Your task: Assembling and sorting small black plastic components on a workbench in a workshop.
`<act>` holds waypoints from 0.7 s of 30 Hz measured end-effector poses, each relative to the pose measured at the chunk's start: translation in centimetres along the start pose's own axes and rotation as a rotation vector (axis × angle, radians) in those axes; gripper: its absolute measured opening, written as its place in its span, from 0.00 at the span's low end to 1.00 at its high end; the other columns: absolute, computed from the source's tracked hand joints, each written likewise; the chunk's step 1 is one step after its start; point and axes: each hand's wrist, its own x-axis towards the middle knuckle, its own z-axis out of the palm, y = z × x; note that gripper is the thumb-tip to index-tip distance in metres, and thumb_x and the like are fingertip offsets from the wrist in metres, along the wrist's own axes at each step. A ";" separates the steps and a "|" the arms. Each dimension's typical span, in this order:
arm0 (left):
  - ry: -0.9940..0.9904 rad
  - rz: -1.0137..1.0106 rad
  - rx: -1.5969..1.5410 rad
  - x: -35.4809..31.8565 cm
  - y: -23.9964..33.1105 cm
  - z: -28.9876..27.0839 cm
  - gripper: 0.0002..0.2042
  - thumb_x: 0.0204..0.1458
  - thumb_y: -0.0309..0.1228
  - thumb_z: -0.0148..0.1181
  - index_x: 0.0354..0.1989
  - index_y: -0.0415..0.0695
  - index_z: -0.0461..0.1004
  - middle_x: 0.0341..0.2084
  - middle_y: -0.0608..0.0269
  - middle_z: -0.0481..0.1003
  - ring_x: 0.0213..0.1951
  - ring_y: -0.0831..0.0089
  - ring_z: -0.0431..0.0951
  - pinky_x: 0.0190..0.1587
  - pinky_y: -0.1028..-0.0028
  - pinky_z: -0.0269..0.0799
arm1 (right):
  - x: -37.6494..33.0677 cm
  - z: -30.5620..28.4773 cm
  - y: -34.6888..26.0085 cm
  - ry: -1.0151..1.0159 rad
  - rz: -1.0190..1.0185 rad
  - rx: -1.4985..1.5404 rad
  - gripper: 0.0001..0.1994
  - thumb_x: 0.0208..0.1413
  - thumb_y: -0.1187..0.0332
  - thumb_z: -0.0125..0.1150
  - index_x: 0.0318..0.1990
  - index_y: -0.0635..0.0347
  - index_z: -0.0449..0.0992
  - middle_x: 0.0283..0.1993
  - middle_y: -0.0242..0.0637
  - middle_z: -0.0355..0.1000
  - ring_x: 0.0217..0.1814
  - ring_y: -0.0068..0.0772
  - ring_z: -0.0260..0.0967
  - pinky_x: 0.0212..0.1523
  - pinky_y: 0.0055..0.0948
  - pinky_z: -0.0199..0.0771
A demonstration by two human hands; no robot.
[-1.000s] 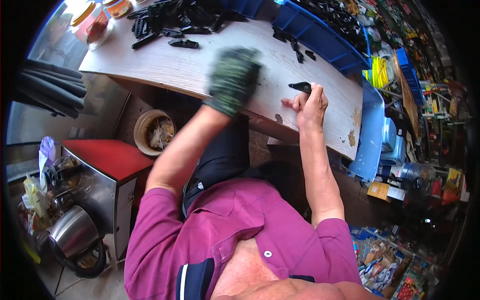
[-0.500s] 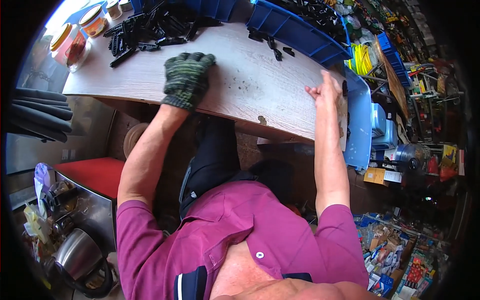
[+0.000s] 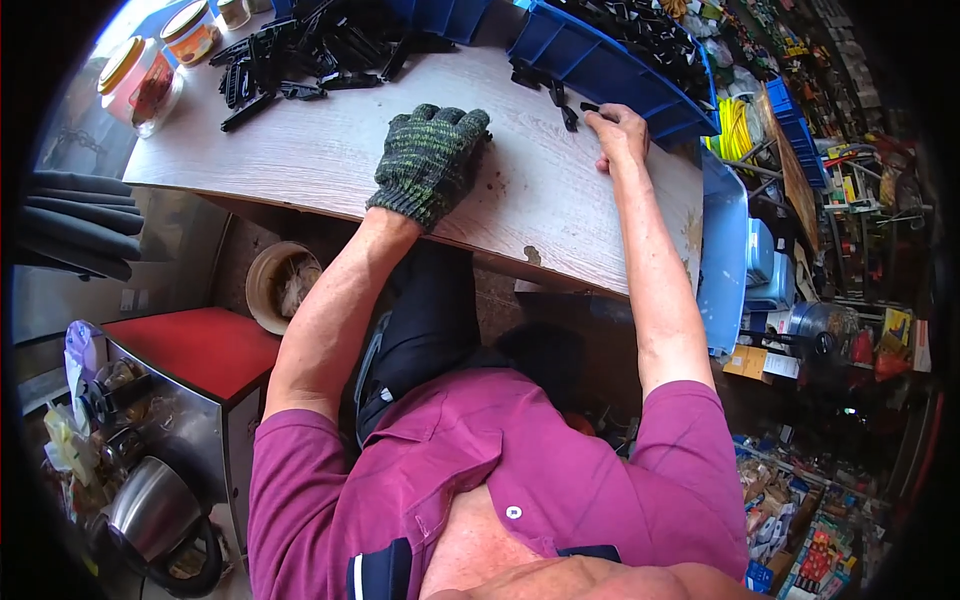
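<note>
The left hand [image 3: 432, 160], in a green knitted glove, lies flat and open on the wooden table [image 3: 330, 150], palm down, holding nothing. Half a second ago it rested further left on the board; it has slid right and toward the far side, closer to the heap of black plastic parts [image 3: 300, 55] at the far left of the table, though a strip of bare wood lies between them.

The bare right hand [image 3: 618, 132] has moved more. A second ago it pressed a small black piece near the table's near edge; then it was out at the right rim; now it is at the far right, beside the blue bin [image 3: 610, 75] full of black parts, its fingertips touching a small black part [image 3: 590, 107] on the wood. The fingers are curled down over it, but whether it is pinched or only touched I cannot tell. A few more loose black pieces [image 3: 545, 85] lie just left of it.

Judging from this, one piece is dealt with and the right hand is fetching the next, the gloved hand waiting on the board

Two jars with orange lids [image 3: 160, 60] stand at the far left corner
</note>
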 end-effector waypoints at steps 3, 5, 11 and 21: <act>0.063 0.026 -0.024 -0.1 -0.1 -0.1 0.13 0.57 0.36 0.61 0.48 0.49 0.78 0.39 0.56 0.80 0.44 0.53 0.78 0.45 0.55 0.72 | 0.0 0.1 -0.2 0.009 -0.084 -0.109 0.17 0.48 0.58 0.71 0.44 0.56 0.83 0.34 0.35 0.79 0.18 0.25 0.69 0.13 0.27 0.71; 0.109 0.024 -0.054 -0.1 -0.2 0.0 0.13 0.56 0.36 0.62 0.48 0.48 0.79 0.38 0.56 0.80 0.43 0.53 0.78 0.44 0.55 0.72 | -0.1 0.1 -0.3 0.001 -0.107 -0.125 0.18 0.47 0.56 0.71 0.41 0.57 0.84 0.32 0.35 0.79 0.18 0.26 0.70 0.14 0.27 0.71; 0.205 0.015 -0.102 -0.3 -0.4 0.6 0.13 0.53 0.37 0.62 0.46 0.50 0.78 0.36 0.57 0.79 0.42 0.53 0.78 0.43 0.52 0.71 | 0.0 0.3 -0.2 0.029 0.033 -0.023 0.20 0.47 0.52 0.71 0.42 0.56 0.83 0.28 0.34 0.76 0.16 0.24 0.68 0.14 0.26 0.72; 0.198 0.002 -0.069 -0.3 -0.7 0.4 0.13 0.52 0.39 0.62 0.44 0.50 0.78 0.35 0.58 0.78 0.41 0.55 0.76 0.42 0.54 0.70 | 0.8 1.1 -0.9 -0.016 -0.026 -0.115 0.18 0.52 0.53 0.68 0.43 0.58 0.82 0.23 0.35 0.73 0.11 0.25 0.63 0.13 0.28 0.70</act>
